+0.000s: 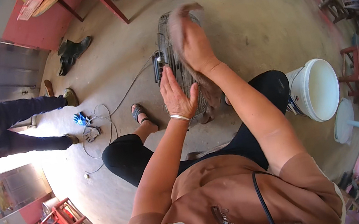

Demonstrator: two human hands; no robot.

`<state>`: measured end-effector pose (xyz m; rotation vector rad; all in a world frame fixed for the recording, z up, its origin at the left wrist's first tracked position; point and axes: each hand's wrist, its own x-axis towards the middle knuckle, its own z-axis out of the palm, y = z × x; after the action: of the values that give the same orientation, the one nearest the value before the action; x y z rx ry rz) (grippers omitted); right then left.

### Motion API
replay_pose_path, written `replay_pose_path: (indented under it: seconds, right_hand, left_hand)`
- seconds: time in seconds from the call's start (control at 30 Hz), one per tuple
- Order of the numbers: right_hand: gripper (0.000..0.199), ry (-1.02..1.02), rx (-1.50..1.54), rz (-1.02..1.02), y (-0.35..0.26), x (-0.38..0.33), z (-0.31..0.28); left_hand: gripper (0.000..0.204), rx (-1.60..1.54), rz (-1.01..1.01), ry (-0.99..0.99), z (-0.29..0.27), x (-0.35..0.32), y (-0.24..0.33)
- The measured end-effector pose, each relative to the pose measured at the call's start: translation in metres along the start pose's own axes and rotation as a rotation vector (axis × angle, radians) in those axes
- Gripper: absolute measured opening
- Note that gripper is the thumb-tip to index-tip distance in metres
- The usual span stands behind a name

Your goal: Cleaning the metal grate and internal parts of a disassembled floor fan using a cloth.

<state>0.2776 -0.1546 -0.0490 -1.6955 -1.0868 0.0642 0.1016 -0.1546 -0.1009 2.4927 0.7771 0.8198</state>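
An electric fan with a round wire guard (pixel 165 31) stands edge-on on the floor between my knees. On its left side is a dark control box (pixel 158 70) with light knobs, and a grey cord leads off from it. My left hand (pixel 178 97) lies with stretched fingers against the near left side of the guard, just below the box. My right hand (pixel 197 47) holds a brown cloth (pixel 205 84) against the guard's right side. The cloth is blurred at the top and hangs down toward the floor.
A white bucket (pixel 322 88) lies tipped beside my right knee. The cord (pixel 130 89) loops on the floor at left, near blue-and-grey gloves (pixel 81 119). Another person (pixel 23 112) stands at far left. Black boots (pixel 74 51) and a table (pixel 49 1) are beyond.
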Motion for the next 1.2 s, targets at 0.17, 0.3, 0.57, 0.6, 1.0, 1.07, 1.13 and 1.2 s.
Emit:
replay_pose_path:
  seconds: [0.17, 0.3, 0.57, 0.6, 1.0, 1.07, 1.13, 1.2]
  right_hand:
    - [0.049, -0.061, -0.634, -0.244, -0.038, 0.003, 0.024]
    - [0.042, -0.147, -0.717, -0.186, -0.026, 0.03, 0.024]
    - [0.041, -0.696, -0.817, 0.068, 0.045, 0.121, 0.047]
    - [0.041, -0.804, -0.807, 0.221, 0.038, 0.127, 0.049]
    - [0.042, -0.248, -0.702, -0.151, -0.001, 0.023, 0.011]
    - [0.042, -0.066, -0.653, -0.17, -0.014, -0.012, 0.01]
    - [0.047, -0.068, -0.591, -0.18, -0.037, -0.053, 0.006]
    - [0.051, -0.113, -0.465, -0.117, -0.042, -0.079, -0.004]
  left_hand:
    - [0.098, 0.032, 0.002, -0.026, -0.006, 0.001, -0.001]
    - [0.099, 0.001, 0.005, -0.021, -0.004, 0.003, 0.0]
    - [0.096, 0.002, 0.044, 0.012, 0.002, 0.001, 0.004]
    - [0.096, 0.005, 0.042, 0.016, 0.002, 0.002, 0.003]
    - [0.094, 0.004, 0.091, 0.034, 0.004, -0.001, 0.002]
    - [0.095, -0.006, 0.094, 0.011, 0.003, -0.001, 0.004]
    - [0.095, 0.005, 0.117, 0.001, 0.0, -0.003, -0.004]
    - [0.095, 0.047, 0.129, -0.006, 0.006, -0.003, -0.009]
